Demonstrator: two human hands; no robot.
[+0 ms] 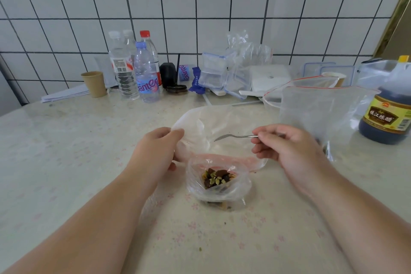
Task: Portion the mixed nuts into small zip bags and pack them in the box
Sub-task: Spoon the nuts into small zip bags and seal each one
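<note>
- One small bag (219, 187) with mixed nuts (216, 178) lies near on the tabletop (66, 140).
- The left hand (155, 151) pinches one big clear bag (222, 122) by its left edge.
- The right hand (291, 147) holds one spoon (233, 137) over that bag.
- Far left: four bottles (145, 73) and one paper cup (94, 83).
- Far right: one dark bottle (387, 111).

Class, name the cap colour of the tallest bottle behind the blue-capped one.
Red cap, clearest in the head view.
</note>
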